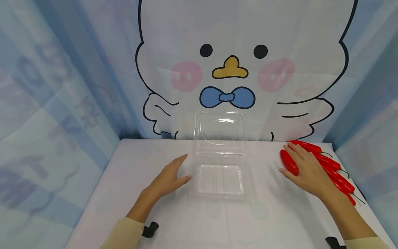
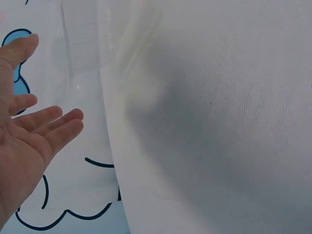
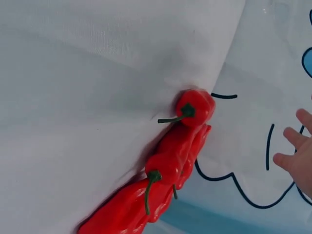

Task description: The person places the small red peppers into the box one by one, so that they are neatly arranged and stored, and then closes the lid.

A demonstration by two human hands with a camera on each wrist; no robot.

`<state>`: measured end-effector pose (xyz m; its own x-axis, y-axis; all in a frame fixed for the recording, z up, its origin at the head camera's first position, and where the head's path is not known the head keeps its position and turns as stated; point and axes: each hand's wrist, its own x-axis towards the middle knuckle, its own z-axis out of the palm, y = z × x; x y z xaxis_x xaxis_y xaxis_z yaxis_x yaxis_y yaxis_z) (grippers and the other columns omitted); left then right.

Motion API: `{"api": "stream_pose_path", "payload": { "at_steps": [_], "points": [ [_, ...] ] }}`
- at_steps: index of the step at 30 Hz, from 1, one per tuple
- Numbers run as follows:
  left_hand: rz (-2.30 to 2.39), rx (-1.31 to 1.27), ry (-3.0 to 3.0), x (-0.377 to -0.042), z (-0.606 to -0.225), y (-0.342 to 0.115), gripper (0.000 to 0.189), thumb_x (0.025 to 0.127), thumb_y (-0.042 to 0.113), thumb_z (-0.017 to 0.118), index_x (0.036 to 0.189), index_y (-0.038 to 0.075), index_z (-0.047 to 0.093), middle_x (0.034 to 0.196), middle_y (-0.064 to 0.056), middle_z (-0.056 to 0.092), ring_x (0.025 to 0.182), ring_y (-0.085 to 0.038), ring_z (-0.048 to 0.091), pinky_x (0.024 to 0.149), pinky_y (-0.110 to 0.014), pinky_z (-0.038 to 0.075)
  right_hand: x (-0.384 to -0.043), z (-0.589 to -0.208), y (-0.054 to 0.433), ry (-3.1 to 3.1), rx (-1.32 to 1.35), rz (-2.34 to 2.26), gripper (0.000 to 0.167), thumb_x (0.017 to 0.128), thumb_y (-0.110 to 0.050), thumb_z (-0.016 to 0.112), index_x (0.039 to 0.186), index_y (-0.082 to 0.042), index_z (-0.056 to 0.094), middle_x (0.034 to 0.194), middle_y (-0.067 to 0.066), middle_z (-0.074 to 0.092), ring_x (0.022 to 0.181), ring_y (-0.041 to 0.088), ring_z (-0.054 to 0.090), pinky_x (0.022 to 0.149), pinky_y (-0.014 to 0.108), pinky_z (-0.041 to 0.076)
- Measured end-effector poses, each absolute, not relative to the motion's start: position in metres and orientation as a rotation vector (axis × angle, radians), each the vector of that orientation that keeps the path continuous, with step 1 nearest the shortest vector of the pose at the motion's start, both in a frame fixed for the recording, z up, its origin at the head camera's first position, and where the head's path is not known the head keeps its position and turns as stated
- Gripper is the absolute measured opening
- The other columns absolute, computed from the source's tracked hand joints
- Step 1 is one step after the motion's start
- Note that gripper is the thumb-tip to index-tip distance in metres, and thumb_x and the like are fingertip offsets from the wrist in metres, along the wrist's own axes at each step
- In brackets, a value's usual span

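A clear plastic clamshell box [image 1: 220, 179] stands mid-table, its lid [image 1: 221, 127] raised at the back and nothing inside. Beside its left edge is my left hand [image 1: 166, 180], thumb and fingers extended; the left wrist view shows the same hand [image 2: 30, 137] with a bare palm. My right hand [image 1: 308, 173] hovers around several red chili peppers [image 1: 340, 181] at the table's right. One pepper [image 1: 289, 162] lies left of that hand, between fingertips and thumb in the head view. In the right wrist view, the right hand's fingers [image 3: 292, 139] are spread, away from the peppers [image 3: 170, 156] with green stems.
A white cloth covers the table [image 1: 217, 221]. Behind it hangs a curtain [image 1: 242, 31] with a cartoon bird, and blue curtains [image 1: 46, 103] close in both sides. Black straps [image 1: 150, 229] sit at the wrists.
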<state>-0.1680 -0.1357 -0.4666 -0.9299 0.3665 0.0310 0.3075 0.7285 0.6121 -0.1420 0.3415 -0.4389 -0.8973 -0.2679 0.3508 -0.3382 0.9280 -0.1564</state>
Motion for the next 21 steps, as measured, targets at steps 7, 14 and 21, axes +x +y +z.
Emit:
{"api": "stream_pose_path", "payload": {
  "at_steps": [7,14,21],
  "points": [
    [1.077,0.466,2.74,-0.172,-0.476,-0.131,0.084,0.091,0.03,0.08,0.16,0.012,0.036,0.157,-0.013,0.049,0.129,-0.03,0.063,0.101,-0.048,0.059,-0.144,-0.441,0.353,-2.815,0.424,0.386,0.107,0.067,-0.027,0.095,0.157,-0.006,0.04,0.153,0.026,0.044,0.133,0.05,0.044,0.083,0.076,0.053],
    [1.302,0.434,2.607,-0.176,-0.483,-0.132,0.081,0.092,0.025,0.08,0.158,0.006,0.038,0.151,-0.017,0.055,0.117,-0.028,0.07,0.096,-0.043,0.062,-0.146,-0.44,0.363,-2.91,0.375,0.488,0.11,0.071,-0.027,0.094,0.159,-0.005,0.033,0.155,0.029,0.039,0.134,0.052,0.04,0.081,0.075,0.055],
    [1.314,0.382,2.579,-0.181,-0.482,-0.129,0.079,0.092,0.024,0.079,0.157,0.005,0.039,0.147,-0.016,0.06,0.109,-0.026,0.072,0.091,-0.041,0.063,-0.152,-0.442,0.372,-3.013,0.318,0.547,0.11,0.076,-0.029,0.092,0.161,-0.005,0.026,0.157,0.031,0.033,0.136,0.054,0.034,0.083,0.075,0.055]
  ]
}}
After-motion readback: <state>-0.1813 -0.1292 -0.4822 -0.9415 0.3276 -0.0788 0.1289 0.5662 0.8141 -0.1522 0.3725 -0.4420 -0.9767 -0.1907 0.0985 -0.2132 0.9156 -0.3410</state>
